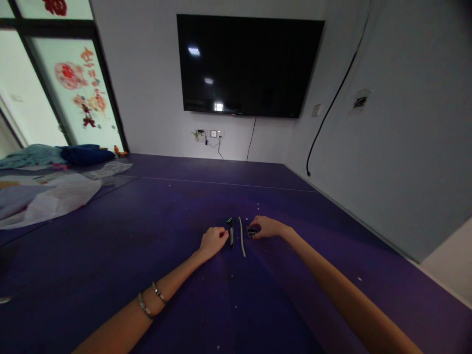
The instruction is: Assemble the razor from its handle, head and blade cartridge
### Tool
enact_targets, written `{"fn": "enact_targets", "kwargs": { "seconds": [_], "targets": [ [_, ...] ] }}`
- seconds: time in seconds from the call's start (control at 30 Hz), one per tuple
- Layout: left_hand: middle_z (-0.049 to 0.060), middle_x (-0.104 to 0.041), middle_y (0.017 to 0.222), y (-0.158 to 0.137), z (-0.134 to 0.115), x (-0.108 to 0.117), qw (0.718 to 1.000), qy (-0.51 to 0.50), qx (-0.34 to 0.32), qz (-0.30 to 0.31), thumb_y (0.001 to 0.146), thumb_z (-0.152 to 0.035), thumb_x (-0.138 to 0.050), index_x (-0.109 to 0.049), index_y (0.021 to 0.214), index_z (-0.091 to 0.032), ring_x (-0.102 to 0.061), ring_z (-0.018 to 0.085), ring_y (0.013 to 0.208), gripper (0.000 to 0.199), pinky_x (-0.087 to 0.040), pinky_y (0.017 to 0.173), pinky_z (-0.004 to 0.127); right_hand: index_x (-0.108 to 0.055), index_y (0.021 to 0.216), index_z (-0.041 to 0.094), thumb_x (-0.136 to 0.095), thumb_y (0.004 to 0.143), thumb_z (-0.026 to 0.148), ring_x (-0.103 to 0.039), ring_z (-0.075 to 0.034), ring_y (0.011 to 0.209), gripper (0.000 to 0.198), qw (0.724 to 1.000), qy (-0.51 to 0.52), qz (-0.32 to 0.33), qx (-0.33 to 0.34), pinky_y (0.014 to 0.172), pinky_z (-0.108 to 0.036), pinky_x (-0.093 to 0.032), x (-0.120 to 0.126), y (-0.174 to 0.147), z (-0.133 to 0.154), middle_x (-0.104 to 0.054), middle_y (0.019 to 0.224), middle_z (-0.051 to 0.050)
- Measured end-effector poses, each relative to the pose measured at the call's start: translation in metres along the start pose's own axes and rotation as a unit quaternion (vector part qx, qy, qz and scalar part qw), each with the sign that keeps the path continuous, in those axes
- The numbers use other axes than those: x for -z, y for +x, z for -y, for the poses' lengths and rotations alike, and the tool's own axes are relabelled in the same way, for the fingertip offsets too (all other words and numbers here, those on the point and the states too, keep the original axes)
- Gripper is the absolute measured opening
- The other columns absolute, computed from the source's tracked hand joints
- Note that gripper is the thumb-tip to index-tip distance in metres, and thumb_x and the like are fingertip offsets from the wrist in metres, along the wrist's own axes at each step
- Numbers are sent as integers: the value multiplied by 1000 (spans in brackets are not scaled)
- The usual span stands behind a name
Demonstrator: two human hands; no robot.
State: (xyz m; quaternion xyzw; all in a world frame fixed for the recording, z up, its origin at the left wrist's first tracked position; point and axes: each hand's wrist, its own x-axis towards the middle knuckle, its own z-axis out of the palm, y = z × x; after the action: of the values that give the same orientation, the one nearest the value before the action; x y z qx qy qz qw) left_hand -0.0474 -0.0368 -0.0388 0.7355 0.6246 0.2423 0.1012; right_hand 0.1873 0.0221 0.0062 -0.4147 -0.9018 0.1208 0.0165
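Note:
My left hand (pixel 214 241) is closed, its fingers curled and turned toward a slim dark piece with a pale grey strip along it (pixel 232 236). The fingertips are beside or touching this piece; which of the two is too small to tell. A thin, slightly bent grey stick or tube (pixel 242 237) lies on the purple surface (pixel 177 275) between my hands. On its right, my right hand (pixel 267 227) has its thumb and fingers closed around a small dark object with light markings (pixel 252 231), partly hidden by the fingers.
Clear plastic sheeting (pixel 66 194) and folded cloths (pixel 86 154) lie at the far left. A black cable (pixel 334 101) hangs down the right wall. Beneath the wall-mounted television (pixel 250 66) are sockets (pixel 214 133) with cords. Small white specks dot the purple surface.

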Motion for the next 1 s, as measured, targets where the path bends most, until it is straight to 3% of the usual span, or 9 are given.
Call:
{"fn": "enact_targets", "kwargs": {
  "seconds": [0.17,0.3,0.4,0.5,0.63,0.77,0.9,1.0],
  "targets": [
    [0,-55,59,2,3,0,1000,-16,9,-5,84,-36,-38,-55,58,-17,-46,11,54,36,-22,50,24,-58,116,18,-64,64,53,-57,-25,94,63,999,31,-17,-22,79,-32,-44,0,-5,-8,-61,105,-11],
    [0,-56,60,11,12,8,999,6,5,-50,85,-39,-37,-55,62,-18,-48,12,56,36,-24,51,24,-57,115,17,-55,74,53,-58,-24,96,55,993,67,-81,-60,83,-33,-44,-7,-26,-25,-61,108,-11],
    [1,-60,69,21,27,19,996,36,1,-78,84,-36,-39,-57,73,-19,-52,14,63,28,-30,55,24,-55,118,15,-47,81,48,-53,-24,108,50,984,47,-148,-86,94,-36,-39,-17,-49,-41,-57,117,-14],
    [5,-62,84,31,48,27,992,74,-54,-90,81,-23,-42,-57,83,-17,-55,17,80,16,-37,70,25,-51,122,12,-43,84,46,-47,-24,116,51,974,21,-191,-117,99,-36,-35,-30,-70,-58,-53,122,-16],
    [11,-61,105,40,72,28,986,128,-67,-83,83,-21,-40,-57,99,-15,-53,22,99,24,-37,86,33,-49,124,10,-38,86,45,-47,-25,117,53,968,-3,-199,-155,99,-37,-35,-48,-85,-72,-51,125,-17],
    [15,-47,130,45,84,21,979,185,-49,-72,85,-27,-38,-51,118,-14,-38,29,122,38,-27,99,44,-54,120,12,-35,87,44,-46,-26,118,51,958,-26,-228,-171,99,-40,-36,-61,-87,-76,-50,128,-15],
    [15,-39,137,45,85,17,978,203,-21,-48,87,-31,-34,-41,130,-14,-33,32,126,47,-25,100,50,-57,118,15,-37,86,43,-47,-27,117,47,951,-14,-262,-165,98,-42,-37,-67,-86,-77,-52,127,-13],
    [15,-42,136,44,84,19,980,198,-4,-27,88,-33,-32,-43,129,-14,-34,33,125,47,-27,99,51,-58,117,16,-38,86,41,-47,-27,117,45,948,-5,-276,-156,98,-43,-37,-69,-86,-80,-53,127,-13]
  ]
}}
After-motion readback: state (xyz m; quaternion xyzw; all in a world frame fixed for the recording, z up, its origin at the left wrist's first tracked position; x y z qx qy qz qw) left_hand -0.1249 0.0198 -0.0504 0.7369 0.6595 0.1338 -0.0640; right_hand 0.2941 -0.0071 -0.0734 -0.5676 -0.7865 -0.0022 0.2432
